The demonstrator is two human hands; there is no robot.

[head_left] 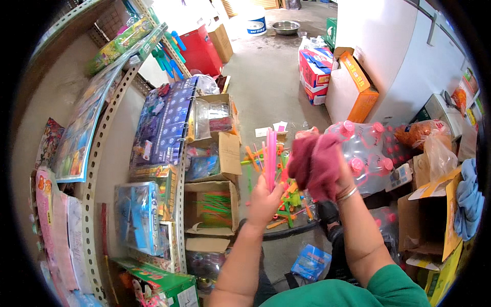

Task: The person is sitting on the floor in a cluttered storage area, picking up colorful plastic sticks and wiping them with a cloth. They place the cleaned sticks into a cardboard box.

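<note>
Several long pink plastic sticks stand nearly upright in my left hand, whose fingers are closed round their lower ends. My right hand, with a bracelet at the wrist, grips a crumpled maroon cloth; the cloth hides most of its fingers. The cloth is beside the sticks, a little to their right. Below and beyond both hands, a loose heap of orange, green, yellow and pink plastic pieces lies on the floor, partly covered by my hands and the cloth.
Metal shelving with packaged goods runs along the left. Beside it, an open carton holds thin green and red sticks. To the right stand shrink-wrapped bottles, an orange-white carton and an open box. A blue packet lies near my feet.
</note>
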